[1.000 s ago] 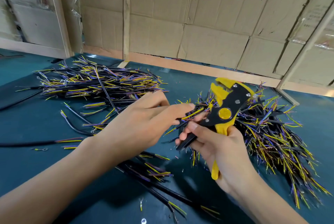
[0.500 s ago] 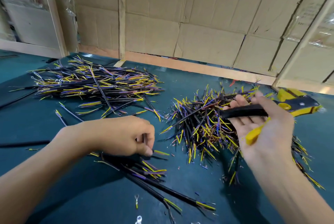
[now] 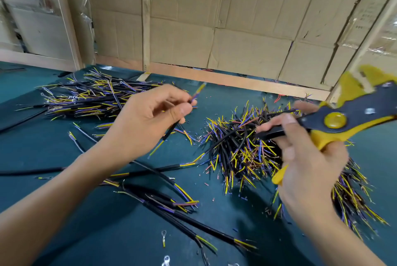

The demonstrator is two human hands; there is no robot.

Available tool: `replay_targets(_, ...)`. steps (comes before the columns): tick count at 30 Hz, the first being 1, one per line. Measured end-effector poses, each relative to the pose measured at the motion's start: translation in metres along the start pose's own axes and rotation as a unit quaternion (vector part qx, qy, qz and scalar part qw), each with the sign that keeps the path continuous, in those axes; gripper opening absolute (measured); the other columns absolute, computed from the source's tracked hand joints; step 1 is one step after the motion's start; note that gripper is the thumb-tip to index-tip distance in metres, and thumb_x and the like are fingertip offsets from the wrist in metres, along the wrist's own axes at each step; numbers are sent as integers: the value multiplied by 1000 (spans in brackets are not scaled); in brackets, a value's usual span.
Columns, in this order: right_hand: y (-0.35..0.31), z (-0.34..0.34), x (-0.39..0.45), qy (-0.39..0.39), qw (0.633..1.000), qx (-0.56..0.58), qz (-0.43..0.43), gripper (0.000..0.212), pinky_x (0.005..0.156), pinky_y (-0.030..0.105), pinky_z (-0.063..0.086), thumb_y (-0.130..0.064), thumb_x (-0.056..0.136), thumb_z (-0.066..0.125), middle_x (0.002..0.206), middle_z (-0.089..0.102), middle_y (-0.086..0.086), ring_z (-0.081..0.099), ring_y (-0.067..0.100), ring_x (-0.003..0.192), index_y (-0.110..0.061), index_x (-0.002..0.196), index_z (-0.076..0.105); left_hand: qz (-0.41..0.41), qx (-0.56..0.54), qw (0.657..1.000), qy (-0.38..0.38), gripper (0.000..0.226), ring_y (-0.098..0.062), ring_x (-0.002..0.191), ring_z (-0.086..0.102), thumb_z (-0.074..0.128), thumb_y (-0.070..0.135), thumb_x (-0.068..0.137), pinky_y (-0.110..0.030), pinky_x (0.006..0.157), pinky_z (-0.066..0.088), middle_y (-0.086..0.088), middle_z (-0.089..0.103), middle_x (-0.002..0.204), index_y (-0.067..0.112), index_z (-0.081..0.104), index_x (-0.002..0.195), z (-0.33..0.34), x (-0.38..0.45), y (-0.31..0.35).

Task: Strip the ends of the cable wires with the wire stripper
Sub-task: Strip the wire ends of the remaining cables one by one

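On the dark green tabletop (image 3: 64,179), a heap of black cables with yellow and purple wire ends (image 3: 90,98) lies far left. The left hand (image 3: 146,124), down at the table half a second ago, now pinches one short black cable (image 3: 171,129) raised above it. A second tangled heap (image 3: 240,147) sits behind the right hand (image 3: 305,169), clenched around the yellow-and-black wire stripper (image 3: 343,119).
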State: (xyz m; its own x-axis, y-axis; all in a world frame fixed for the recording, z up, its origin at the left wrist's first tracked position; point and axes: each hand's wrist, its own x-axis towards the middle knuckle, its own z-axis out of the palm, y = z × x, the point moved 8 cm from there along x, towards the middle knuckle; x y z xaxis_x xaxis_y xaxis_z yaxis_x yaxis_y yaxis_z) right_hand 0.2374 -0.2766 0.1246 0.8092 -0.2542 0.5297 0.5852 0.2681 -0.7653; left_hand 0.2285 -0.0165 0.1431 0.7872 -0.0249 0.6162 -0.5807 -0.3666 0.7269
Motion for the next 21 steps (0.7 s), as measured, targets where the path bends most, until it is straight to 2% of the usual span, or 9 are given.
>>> replay_targets(2,2,15,-6,-49,998,30,24,15,79,53,52,1,88,62,76,62,22,61,39,71,-4,101,56,-3,-72,997,40,9,-11,73,69,65,20,92,-21,66,55,1,72,92,26,67,99,-4,0,5)
replay_targets(4,10,24,-11,-73,996,12,54,19,72,46,54,1,84,71,85,56,38,61,40,69,-1,96,56,-27,-170,983,62,13,-17,72,70,63,18,90,-28,62,57,-1,70,87,21,67,103,-5,-1,7)
replay_targets(6,17,32,-19,-127,989,-9,79,22,69,45,55,-3,82,76,86,59,38,63,41,66,2,93,57,-54,-270,960,48,19,-23,72,69,62,15,89,-37,62,58,-4,68,88,13,64,108,1,-3,6)
replay_targets(8,24,42,-29,-184,976,12,116,14,68,46,58,-5,82,73,83,63,34,63,40,66,-5,90,61,-70,-330,941,22,22,-27,74,68,62,13,90,-42,62,57,-9,65,91,8,61,112,9,-6,7)
replay_targets(10,29,54,-40,-232,960,41,148,12,66,44,58,-3,81,71,81,61,32,63,38,65,-11,87,64,-81,-355,931,14,24,-28,75,69,60,9,90,-43,62,58,-11,65,93,7,60,113,15,-7,6)
replay_targets(13,36,56,-48,-244,956,23,160,16,67,38,59,0,77,72,76,64,17,66,36,62,-6,87,62,-111,-362,925,23,28,-30,77,72,63,10,84,-44,62,59,-12,68,93,4,62,111,21,-11,1)
replay_targets(17,42,59,-53,-264,947,31,183,16,70,57,59,3,77,73,77,63,22,67,45,64,-6,88,64,-146,-358,921,48,25,-36,80,73,73,13,75,-41,58,60,-16,67,87,3,64,96,30,-18,-6)
replay_targets(21,41,61,-53,-286,934,81,198,15,73,55,58,0,83,68,77,65,26,65,42,67,-4,96,62,-159,-357,916,90,22,-33,77,74,73,11,77,-38,57,59,-10,66,81,2,64,94,29,-20,-12)
